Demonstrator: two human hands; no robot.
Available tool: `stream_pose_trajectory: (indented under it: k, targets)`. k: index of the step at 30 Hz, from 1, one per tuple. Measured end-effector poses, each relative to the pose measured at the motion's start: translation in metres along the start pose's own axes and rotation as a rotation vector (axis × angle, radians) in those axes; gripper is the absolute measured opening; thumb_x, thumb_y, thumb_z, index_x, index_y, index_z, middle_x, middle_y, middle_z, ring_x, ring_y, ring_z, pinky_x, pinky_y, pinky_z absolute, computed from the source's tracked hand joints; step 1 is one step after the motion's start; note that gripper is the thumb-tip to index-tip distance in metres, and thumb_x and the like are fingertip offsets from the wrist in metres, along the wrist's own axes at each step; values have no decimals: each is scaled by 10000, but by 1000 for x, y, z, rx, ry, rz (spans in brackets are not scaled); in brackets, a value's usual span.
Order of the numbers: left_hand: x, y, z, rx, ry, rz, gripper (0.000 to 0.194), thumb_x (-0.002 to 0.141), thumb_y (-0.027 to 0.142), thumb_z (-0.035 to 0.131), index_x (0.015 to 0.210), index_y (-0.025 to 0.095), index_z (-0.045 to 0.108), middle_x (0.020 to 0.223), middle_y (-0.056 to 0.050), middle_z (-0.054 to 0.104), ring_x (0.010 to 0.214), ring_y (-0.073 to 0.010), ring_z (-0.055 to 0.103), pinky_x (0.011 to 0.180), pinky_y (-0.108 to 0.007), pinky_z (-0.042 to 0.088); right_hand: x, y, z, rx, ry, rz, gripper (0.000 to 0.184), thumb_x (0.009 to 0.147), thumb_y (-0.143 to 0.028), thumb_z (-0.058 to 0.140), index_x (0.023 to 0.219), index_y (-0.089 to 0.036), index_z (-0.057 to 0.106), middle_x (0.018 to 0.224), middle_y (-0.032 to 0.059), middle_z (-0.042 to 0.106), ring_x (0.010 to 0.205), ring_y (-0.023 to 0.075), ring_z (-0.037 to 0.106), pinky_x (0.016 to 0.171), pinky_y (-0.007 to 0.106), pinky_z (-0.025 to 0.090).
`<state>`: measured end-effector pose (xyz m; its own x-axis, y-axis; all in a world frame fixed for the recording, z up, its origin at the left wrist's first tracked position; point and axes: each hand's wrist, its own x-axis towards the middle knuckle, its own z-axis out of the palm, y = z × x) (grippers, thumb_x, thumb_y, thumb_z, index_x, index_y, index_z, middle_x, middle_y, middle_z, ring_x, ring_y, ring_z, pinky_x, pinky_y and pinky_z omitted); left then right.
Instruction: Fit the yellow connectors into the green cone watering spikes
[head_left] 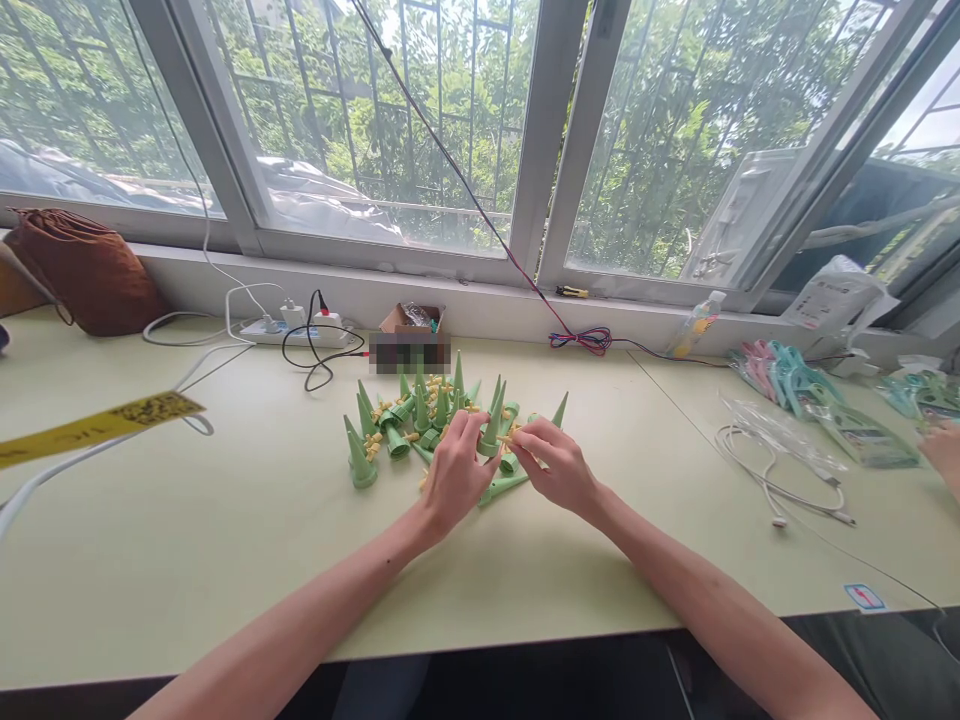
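My left hand (459,468) is closed around the lower part of a green plastic cone (493,425), which stands point up. From the right, my right hand (561,466) pinches a small yellow piece (507,438) against or close to the cone's side; whether they touch I cannot tell. Around both hands lies a cluster of similar green cones, some upright and some on their sides, with small yellow pieces among them. One upright cone (361,458) stands at the cluster's left edge. A green part (501,488) lies flat below my hands.
Behind the cones are a cardboard box (433,318) and a power strip (296,335) with cables. A brown bag (86,270) sits far left. At right are a bottle (696,325), bagged pink and green items (795,385), white cables (772,480) and another person's hand (943,452).
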<state>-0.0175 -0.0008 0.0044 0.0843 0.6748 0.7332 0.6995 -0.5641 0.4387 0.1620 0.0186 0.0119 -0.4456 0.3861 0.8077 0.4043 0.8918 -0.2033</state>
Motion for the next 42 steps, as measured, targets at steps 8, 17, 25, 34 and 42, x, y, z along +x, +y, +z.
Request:
stream_pose_trajectory:
  k: [8,17,25,34,42]
  targets:
    - [-1,-1,-2,109,-21,67,229,821,143,586,1009,222,482,847,5,479,616,-127,497,566,-249,450,-2,-2,2,-6,-16,-1,156,986,-166,460,940,-214,600,836,68,598,752,172,549,668,296,485]
    - [-3,-4,1,75,-25,64,220,840,151,596,1023,209,488,866,4,470,605,-106,478,586,-250,477,-3,-1,6,8,13,6,135,992,-170,469,951,-201,595,821,61,594,742,166,541,666,290,488]
    - [3,8,-3,-230,-103,-47,408,878,317,635,1250,224,496,1049,-68,534,911,-169,601,585,-211,572,1,11,-3,25,104,28,113,971,-134,510,963,-206,596,847,61,600,762,162,568,661,280,506]
    - [4,7,-3,-395,-134,-138,281,934,308,568,1200,220,548,1062,-67,595,825,-141,647,656,-266,602,1,18,-11,40,131,42,236,957,-134,556,1164,-237,606,909,55,651,772,152,616,674,273,528]
    - [3,4,-1,-403,-155,-125,237,943,267,549,1175,230,581,1040,-52,567,838,-134,624,723,-283,596,1,18,-9,70,95,5,285,977,-132,511,1210,-250,624,932,73,665,827,170,636,700,300,555]
